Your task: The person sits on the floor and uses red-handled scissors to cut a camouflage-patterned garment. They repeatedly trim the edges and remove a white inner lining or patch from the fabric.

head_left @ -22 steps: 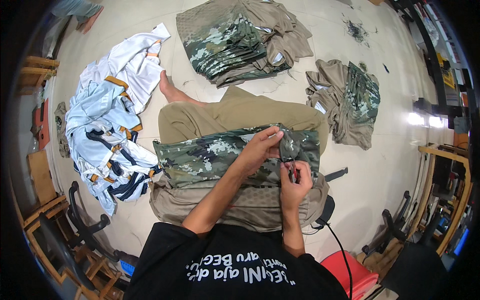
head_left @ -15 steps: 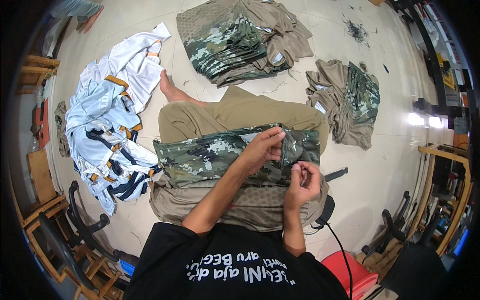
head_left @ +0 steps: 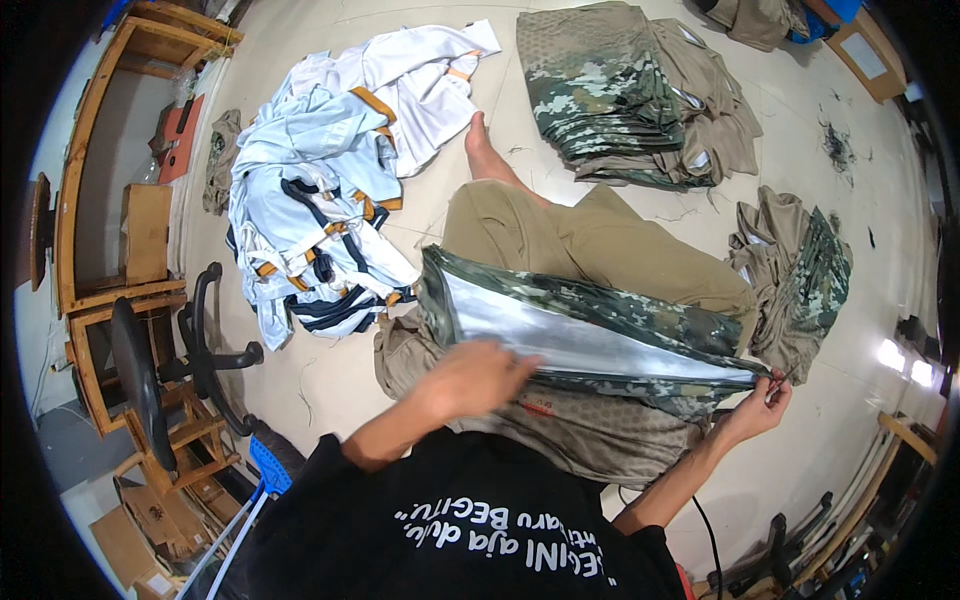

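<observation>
Across my lap stretches a camouflage garment [head_left: 655, 318], its pale white inner side [head_left: 585, 340] showing between two camouflage edges. My right hand [head_left: 762, 402] pinches the garment's corner at its right end, fingers closed. Over the near edge, left of the middle, is my left hand [head_left: 478, 382], smeared by motion. Whether its fingers grip the cloth cannot be made out. Beneath lies a brown patterned garment [head_left: 600, 440], partly covered. My crossed legs in khaki trousers [head_left: 590, 235] support the cloth on its far side.
White and light-blue garments [head_left: 310, 190] lie heaped on the floor at the left. A stack of camouflage and brown garments [head_left: 600, 90] lies at the far side, a smaller pile [head_left: 795, 280] at the right. Beyond the heap stand a wooden shelf [head_left: 68, 200] and an overturned-looking black chair base [head_left: 208, 355].
The camouflage garment was folded with both hands close together on its right part; now its white inside shows. My hands have moved apart, left hand leftward, right hand rightward. The view has turned left.
</observation>
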`<state>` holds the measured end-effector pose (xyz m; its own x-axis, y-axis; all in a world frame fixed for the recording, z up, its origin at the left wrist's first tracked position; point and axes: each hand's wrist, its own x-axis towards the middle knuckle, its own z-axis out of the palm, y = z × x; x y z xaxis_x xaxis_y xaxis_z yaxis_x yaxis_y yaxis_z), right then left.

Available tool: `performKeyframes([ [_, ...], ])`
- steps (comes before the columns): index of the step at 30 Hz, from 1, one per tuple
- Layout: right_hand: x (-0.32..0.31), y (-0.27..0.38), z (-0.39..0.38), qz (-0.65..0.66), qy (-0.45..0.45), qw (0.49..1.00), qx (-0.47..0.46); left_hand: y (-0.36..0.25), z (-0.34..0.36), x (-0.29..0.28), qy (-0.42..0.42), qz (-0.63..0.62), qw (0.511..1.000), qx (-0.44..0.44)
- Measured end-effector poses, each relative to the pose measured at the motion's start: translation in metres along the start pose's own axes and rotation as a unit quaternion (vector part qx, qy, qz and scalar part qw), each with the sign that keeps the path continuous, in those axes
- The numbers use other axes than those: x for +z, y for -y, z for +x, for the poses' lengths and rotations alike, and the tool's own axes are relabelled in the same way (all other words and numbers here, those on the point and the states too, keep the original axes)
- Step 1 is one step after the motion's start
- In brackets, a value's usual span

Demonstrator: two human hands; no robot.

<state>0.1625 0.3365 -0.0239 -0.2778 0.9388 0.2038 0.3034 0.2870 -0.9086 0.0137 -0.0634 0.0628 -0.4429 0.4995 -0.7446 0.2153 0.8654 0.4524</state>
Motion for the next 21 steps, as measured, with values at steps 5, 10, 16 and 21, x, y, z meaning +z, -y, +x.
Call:
performKeyframes([
  [5,-0.003,-0.029,0.013,-0.19,-0.106,0.975,-0.055,0.07,-0.052,0.023,-0.15,0.016,0.986,-0.075],
  [10,-0.034,-0.049,0.042,-0.232,-0.262,0.936,-0.028,0.049,-0.053,0.027,-0.224,-0.057,0.973,-0.022],
  [16,-0.019,0.066,0.002,-0.055,0.317,0.942,0.098,0.061,-0.049,0.048,-0.372,-0.151,0.904,0.147],
  [21,-0.016,0.123,0.006,-0.057,0.347,0.934,0.057,0.071,-0.052,0.05,-0.55,-0.226,0.804,-0.01],
])
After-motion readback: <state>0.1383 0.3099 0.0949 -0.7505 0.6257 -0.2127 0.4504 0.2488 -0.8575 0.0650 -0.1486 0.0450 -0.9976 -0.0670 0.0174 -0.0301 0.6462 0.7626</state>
